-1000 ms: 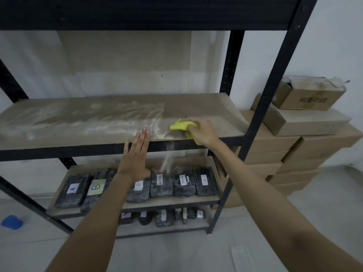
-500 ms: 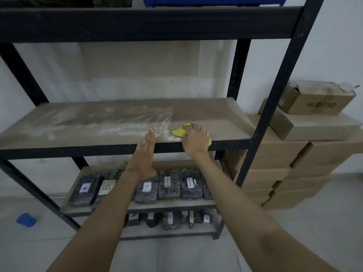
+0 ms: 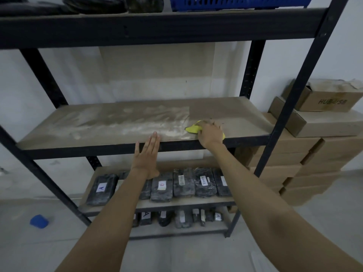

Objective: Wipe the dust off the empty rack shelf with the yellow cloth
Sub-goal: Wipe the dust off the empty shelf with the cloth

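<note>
The empty rack shelf (image 3: 110,122) is a brown board in a black metal frame, dusty white over its left and middle, darker and cleaner at the right. My right hand (image 3: 210,134) presses the yellow cloth (image 3: 193,128) flat on the shelf near the front edge, at the border of the dusty area. Most of the cloth is hidden under the hand. My left hand (image 3: 146,156) is held flat with straight fingers just in front of the shelf's front edge, holding nothing.
Black uprights (image 3: 294,107) frame the rack. Labelled dark packages (image 3: 161,186) fill the lower shelves. Stacked cardboard boxes (image 3: 318,124) stand to the right. A blue crate (image 3: 235,1) sits on the top shelf. A blue object (image 3: 39,221) lies on the floor at left.
My right hand slid the cloth slightly left along the front of the shelf, toward the dust. The falling dust seen a second ago is gone. The view tilted upward.
</note>
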